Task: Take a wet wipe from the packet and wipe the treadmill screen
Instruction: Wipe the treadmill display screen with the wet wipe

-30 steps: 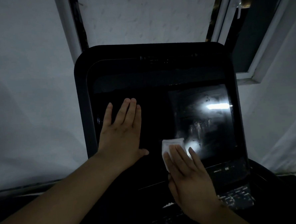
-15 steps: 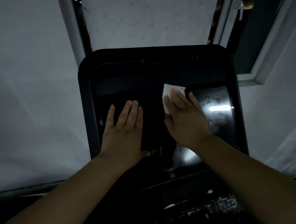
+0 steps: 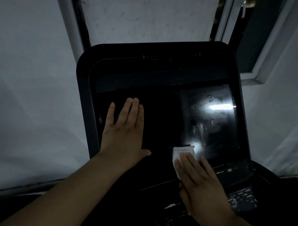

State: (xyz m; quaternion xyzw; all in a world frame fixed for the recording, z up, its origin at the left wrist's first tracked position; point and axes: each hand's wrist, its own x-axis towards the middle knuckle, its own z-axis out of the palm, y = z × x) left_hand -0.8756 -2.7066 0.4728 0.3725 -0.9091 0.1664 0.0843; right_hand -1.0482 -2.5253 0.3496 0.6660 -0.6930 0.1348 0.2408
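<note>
The treadmill screen (image 3: 164, 115) is a dark glossy panel in a black rounded console, with smears and a light reflection on its right half. My left hand (image 3: 124, 131) lies flat on the screen's left side, fingers straight and close together. My right hand (image 3: 199, 185) presses a folded white wet wipe (image 3: 181, 152) against the lower middle of the screen; the wipe pokes out above my fingertips. The packet is not in view.
A keypad strip (image 3: 240, 200) runs below the screen on the console. Pale walls (image 3: 29, 85) stand behind, with a window frame (image 3: 263, 53) at the upper right.
My right hand slid the wipe up to the screen's top, then down to the lower middle again. The left hand stayed flat in place.
</note>
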